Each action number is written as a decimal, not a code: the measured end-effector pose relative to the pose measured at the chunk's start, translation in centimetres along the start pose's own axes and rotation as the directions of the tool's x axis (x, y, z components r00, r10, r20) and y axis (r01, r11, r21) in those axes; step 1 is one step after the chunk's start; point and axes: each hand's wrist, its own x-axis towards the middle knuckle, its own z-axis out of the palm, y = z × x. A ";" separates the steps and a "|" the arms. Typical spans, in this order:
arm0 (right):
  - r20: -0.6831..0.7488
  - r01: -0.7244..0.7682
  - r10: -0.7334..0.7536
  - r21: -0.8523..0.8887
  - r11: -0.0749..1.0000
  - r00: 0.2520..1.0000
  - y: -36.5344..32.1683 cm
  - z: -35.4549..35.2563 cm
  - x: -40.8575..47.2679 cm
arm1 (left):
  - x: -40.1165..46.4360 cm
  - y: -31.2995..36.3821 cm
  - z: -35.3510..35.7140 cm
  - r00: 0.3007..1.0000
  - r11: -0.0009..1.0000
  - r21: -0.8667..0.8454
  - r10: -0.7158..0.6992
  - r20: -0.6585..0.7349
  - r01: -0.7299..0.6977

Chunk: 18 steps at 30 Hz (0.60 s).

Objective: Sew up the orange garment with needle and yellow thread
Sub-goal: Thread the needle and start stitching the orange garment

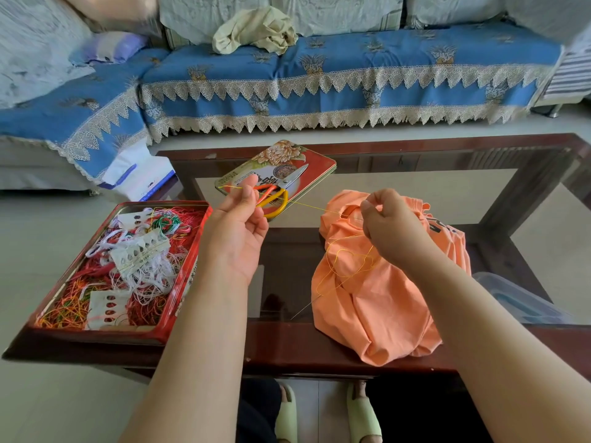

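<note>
Leftmost, a red tin box (184, 276) sat on the dark wooden coffee table (319, 346), filled with tangled red, white and orange threads and card bobbins. Beside it, the left hand (241, 231) was raised palm-up, its thumb and forefinger pinching one end of the yellow thread (307, 205) near the scissors (278, 193), which lay on the tin lid (319, 164) with their orange and yellow handles toward the person and blades pointing away to the right. From that pinch the thread ran taut, its long axis nearly level and sloping slightly down to the right, to the right hand (390, 228), whose curled fingers pinched it above the orange garment (377, 302). Slack thread looped over the crumpled garment, which lay on the table's right half. A needle (305, 310) hung at the loose end, slanting down to the left, its tip toward the table's near edge.
</note>
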 end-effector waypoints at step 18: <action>-0.125 0.261 -0.247 0.107 0.959 0.961 0.5 -0.4 -0.4 | -0.2 -0.1 -0.3 0.975 0.922 0.328 0.165 0.149 -0.206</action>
